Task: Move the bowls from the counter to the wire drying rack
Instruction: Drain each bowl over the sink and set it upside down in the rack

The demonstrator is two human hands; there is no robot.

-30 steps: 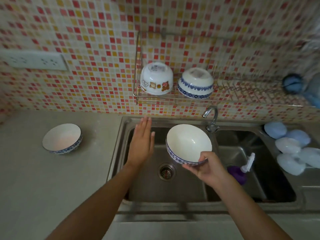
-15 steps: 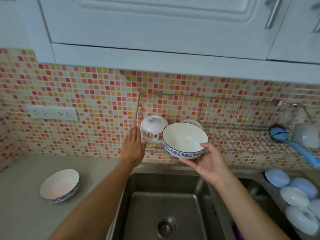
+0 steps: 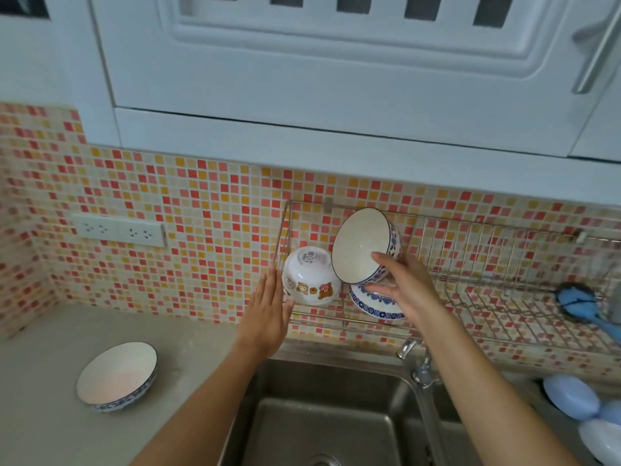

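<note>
My right hand (image 3: 401,285) grips a white bowl with a blue pattern (image 3: 361,245), tipped on its side with its opening facing left, above the wire drying rack (image 3: 487,297) on the wall. Under it an upturned blue-patterned bowl (image 3: 373,306) sits on the rack. To its left rests an upturned white bowl with cartoon animals (image 3: 309,275). My left hand (image 3: 268,311) is flat with fingers apart, at the cartoon bowl's left side. Another blue-rimmed bowl (image 3: 117,376) stands upright on the counter at the left.
A steel sink (image 3: 319,418) with a tap (image 3: 416,361) lies below the rack. A blue brush (image 3: 581,304) lies in the rack's right end. Pale blue rounded objects (image 3: 571,401) sit at the right of the sink. White cabinets hang overhead; a socket strip (image 3: 117,230) is on the tiles.
My right hand has raised the bowl from over the sink up to the rack and tipped it onto its side. My left hand rose beside the cartoon bowl. The view tilted upward.
</note>
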